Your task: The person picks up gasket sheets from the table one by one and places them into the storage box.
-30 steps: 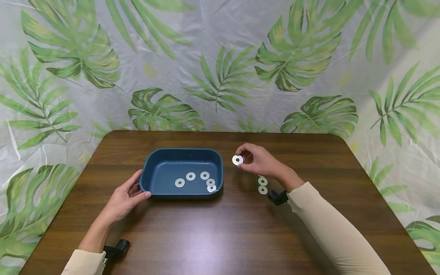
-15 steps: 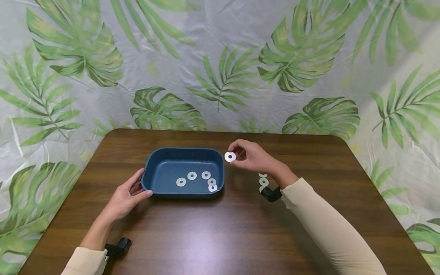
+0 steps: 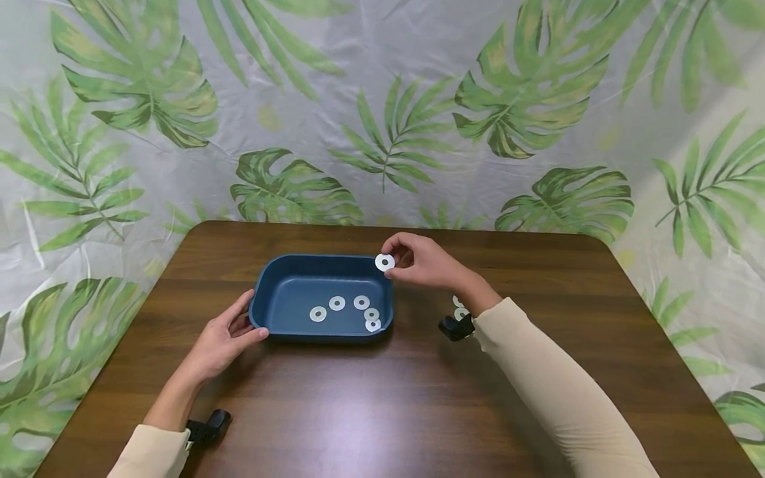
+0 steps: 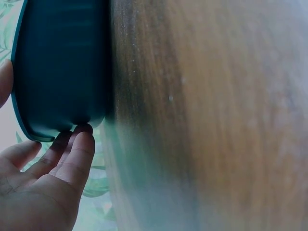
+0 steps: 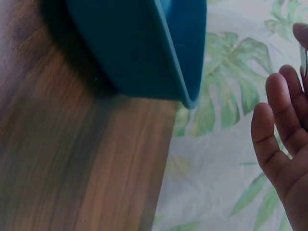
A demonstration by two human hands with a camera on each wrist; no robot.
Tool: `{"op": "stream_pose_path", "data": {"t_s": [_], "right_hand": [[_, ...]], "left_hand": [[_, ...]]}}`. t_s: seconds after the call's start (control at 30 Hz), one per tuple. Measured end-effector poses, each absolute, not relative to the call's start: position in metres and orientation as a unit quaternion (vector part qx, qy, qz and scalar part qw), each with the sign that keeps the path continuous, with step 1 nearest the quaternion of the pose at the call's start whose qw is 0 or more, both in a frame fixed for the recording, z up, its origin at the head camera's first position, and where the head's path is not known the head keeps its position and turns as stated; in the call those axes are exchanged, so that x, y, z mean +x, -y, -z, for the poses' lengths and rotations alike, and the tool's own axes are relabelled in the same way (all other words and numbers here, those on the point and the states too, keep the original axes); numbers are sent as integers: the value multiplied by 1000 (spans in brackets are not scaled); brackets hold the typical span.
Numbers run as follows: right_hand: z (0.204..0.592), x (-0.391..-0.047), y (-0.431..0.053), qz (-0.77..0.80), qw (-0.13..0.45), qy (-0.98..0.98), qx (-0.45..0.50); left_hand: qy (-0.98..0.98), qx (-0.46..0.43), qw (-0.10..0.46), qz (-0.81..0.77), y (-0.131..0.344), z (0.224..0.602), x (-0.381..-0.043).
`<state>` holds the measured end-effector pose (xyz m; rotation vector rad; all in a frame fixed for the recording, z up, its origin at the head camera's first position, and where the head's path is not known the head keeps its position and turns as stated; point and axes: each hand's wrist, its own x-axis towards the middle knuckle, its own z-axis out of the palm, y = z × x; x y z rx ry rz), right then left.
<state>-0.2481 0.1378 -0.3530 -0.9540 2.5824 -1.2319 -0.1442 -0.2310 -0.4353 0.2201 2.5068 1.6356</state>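
Observation:
In the head view a blue rectangular tray (image 3: 323, 265) stands left of the table's middle. Several pale washers (image 3: 318, 314) lie on its floor, two of them overlapping near the front right corner. My left hand (image 3: 218, 342) holds the tray's left end, thumb at the front corner and fingers along the side; the left wrist view shows fingertips against the outer wall. Over the tray's back right corner, my right hand (image 3: 421, 262) pinches a white washer (image 3: 379, 263) between thumb and fingers. Only a thin edge of this washer (image 5: 303, 60) shows in the right wrist view.
Two more washers (image 3: 461, 314) lie on the wooden table (image 3: 358, 405) right of the tray, partly hidden by the right forearm and its black wrist camera (image 3: 456, 327). Behind the table hangs a leaf-patterned cloth (image 3: 412, 119).
My right hand has carried the pinched washer leftward and slightly back, from beside the tray to its back right corner. The left hand keeps its hold on the tray.

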Motion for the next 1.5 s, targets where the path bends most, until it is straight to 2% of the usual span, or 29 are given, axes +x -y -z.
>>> {"op": "stream_pose_path", "data": {"t_s": [0.97,1.2,1.5], "right_hand": [[363,-271,-71,426,102,-834,-336],[375,-278,-77,393,122,-857,-310],[383,-285,-107,368,81,-883,-280]], "left_hand": [[-814,73,84,-569,233,438,-147],[-813,75,83,-571,233,437,-147],[-820,72,84,-562,232,435,-145]]}}
